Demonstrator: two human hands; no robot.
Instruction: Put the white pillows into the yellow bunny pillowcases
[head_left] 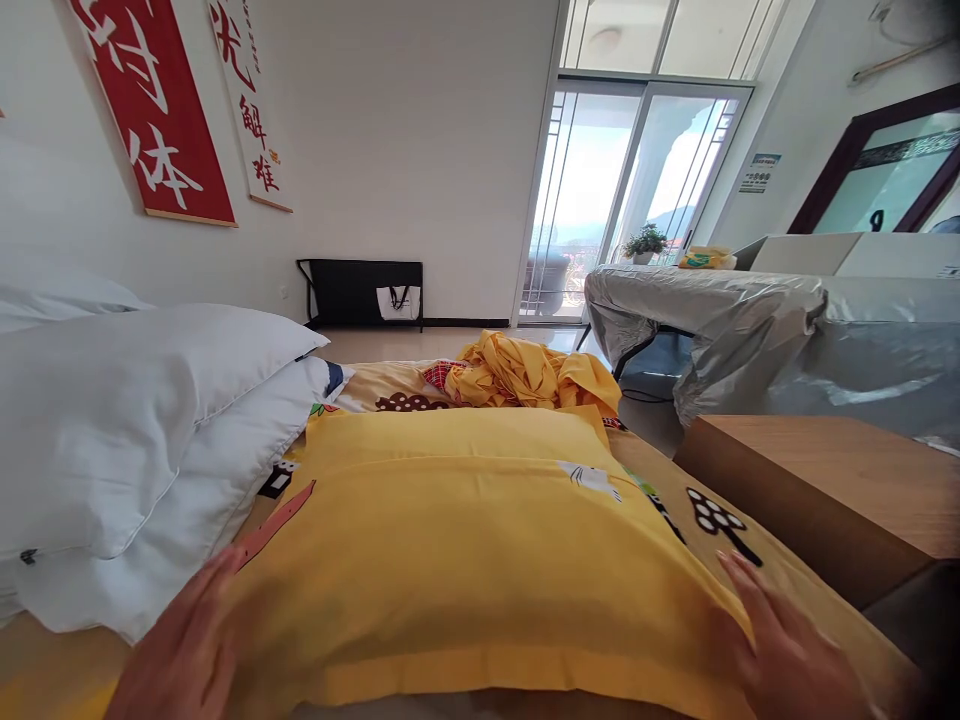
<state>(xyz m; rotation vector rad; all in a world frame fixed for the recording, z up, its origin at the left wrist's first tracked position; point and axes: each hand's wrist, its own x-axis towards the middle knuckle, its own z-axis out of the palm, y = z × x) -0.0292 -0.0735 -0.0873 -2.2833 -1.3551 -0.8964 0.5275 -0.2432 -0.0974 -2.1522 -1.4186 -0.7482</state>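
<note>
A yellow pillow (pixel 465 550) in a printed case lies on the bed right in front of me. My left hand (pixel 187 650) rests flat against its left end, fingers stretched out. My right hand (pixel 780 650) lies open against its right end, fingers spread. Neither hand grips anything. Behind the pillow sits a crumpled heap of yellow cloth (pixel 525 375) on the patterned bed sheet (pixel 390 385).
Two white pillows (pixel 127 430) are stacked on the left. A wooden bedside cabinet (pixel 832 480) stands at the right, with a silver-covered table (pixel 750 320) behind it. Red and white banners (pixel 157 110) hang on the wall; a glass balcony door (pixel 615 190) is at the back.
</note>
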